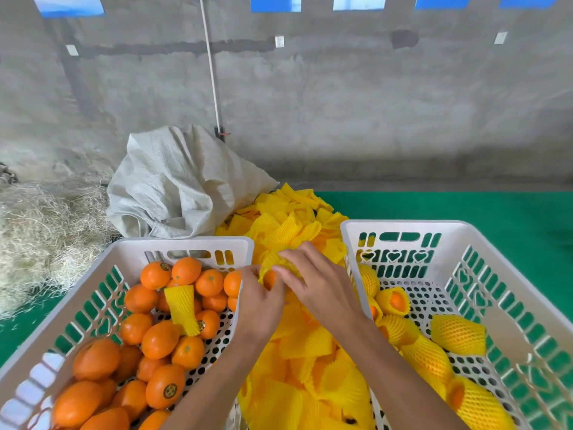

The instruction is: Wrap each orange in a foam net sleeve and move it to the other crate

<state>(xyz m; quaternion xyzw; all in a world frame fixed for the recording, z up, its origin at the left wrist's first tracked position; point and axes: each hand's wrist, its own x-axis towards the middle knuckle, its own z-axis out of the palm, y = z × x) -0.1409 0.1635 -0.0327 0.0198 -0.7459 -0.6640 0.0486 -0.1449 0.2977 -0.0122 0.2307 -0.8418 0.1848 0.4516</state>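
Observation:
Between the two crates, my left hand (259, 301) and my right hand (313, 282) hold one orange (269, 279) partly covered by a yellow foam net sleeve (274, 260). Fingers of both hands pinch the sleeve around the fruit. The left white crate (186, 243) holds several bare oranges (159, 339) and one loose sleeve (183, 308). The right white crate (403, 226) holds several sleeved oranges (459, 335). A heap of yellow sleeves (297, 225) lies between and beyond the crates.
A crumpled white woven sack (179, 181) sits behind the left crate. Dry straw (40, 234) lies at the left. The surface is green (465, 206), and a grey concrete wall rises behind it.

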